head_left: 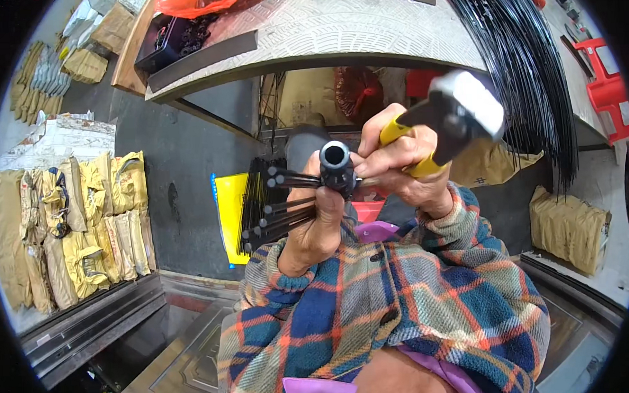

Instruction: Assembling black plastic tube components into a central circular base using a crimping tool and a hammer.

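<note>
My left hand is closed around a dark tube with a black hub, its round open end facing up. Several thin black rods with small end caps fan out leftward from it. My right hand grips a tool like pliers, with yellow handles and a blurred dark head with a shiny end, pointing up and right. The right fingertips are at the hub's side, close to a small metal pin; whether they pinch it I cannot tell.
A pale workbench spans the far side, with a dark bin and a red bag. Long black rods droop over its right part. Wrapped bundles lie at left, a brown package at right, near a red stool.
</note>
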{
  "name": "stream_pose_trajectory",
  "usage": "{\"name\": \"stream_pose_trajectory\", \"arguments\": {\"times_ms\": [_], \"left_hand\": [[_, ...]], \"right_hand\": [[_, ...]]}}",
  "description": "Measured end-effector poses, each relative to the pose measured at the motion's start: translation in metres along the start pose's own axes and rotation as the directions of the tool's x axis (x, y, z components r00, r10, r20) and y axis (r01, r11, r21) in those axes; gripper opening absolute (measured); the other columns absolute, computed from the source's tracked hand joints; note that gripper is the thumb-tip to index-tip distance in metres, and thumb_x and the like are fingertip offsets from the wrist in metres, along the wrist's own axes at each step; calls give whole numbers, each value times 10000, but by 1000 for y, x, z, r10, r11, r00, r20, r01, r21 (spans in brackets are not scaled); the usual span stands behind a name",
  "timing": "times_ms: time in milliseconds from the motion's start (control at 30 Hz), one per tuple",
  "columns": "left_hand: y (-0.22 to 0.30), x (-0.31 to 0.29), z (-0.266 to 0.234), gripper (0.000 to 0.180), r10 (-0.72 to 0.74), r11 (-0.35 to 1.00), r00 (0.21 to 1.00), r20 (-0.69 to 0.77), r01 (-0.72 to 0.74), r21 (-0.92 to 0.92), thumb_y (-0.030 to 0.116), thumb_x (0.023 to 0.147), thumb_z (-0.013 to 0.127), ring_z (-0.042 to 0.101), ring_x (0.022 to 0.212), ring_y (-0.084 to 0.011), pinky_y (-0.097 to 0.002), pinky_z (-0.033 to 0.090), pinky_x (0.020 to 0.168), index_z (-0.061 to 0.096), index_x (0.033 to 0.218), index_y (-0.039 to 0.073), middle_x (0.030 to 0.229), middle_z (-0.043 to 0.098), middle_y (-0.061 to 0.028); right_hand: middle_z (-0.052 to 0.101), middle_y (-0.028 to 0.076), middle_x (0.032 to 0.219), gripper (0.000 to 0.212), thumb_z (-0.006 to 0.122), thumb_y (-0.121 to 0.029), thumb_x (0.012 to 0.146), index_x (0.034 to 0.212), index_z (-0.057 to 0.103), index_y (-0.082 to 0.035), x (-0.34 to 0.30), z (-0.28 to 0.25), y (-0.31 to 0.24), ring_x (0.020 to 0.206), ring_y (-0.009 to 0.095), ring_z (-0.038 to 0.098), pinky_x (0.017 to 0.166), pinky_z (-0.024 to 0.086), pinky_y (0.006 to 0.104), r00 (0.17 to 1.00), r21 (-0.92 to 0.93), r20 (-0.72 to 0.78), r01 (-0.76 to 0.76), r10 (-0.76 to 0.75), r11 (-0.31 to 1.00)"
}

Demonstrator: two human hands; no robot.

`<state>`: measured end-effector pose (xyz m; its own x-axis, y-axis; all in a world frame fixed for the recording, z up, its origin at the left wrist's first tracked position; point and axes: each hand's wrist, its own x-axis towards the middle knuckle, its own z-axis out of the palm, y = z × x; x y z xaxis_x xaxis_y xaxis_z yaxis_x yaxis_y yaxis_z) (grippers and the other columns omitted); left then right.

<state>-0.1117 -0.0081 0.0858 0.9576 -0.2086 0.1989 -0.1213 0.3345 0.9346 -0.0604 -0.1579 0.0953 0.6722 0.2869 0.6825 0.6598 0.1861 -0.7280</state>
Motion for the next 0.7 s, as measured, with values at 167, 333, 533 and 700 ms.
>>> {"name": "stream_pose_trajectory", "arguments": {"times_ms": [167,333,533,700], "left_hand": [[5,4,4,497,157,982,983,99,-166,92,453,891,429,408,757,-109,-244,344,675,476,1003,-29,860,466,-49],[3,1,4,470,159,975,984,76,-169,143,443,886,448,410,752,-120,-257,343,679,468,983,-17,858,462,-60],[1,-2,0,444,147,965,987,63,-157,209,424,892,444,419,767,-128,-265,356,701,467,988,-8,879,462,-66],[-5,-2,-5,506,83,996,996,-40,-81,47,442,907,387,458,731,-103,-232,371,675,468,1073,-29,862,488,-50]], "right_hand": [[549,105,771,95,712,-53,685,749,654,-13,-1,-3,-10,708,156,531,594,432,252,1000,-7,-10,27,-27,1000],[548,121,785,119,704,-58,686,768,641,1,0,-3,-12,706,172,526,600,426,275,1000,-10,2,30,-30,1000],[541,103,847,179,739,-10,643,801,660,-30,-13,16,-4,755,147,522,643,429,261,982,199,-112,-126,150,972],[528,120,910,156,638,53,731,879,640,4,-11,17,-14,817,179,539,689,450,286,978,-34,-113,-181,176,983]]}}
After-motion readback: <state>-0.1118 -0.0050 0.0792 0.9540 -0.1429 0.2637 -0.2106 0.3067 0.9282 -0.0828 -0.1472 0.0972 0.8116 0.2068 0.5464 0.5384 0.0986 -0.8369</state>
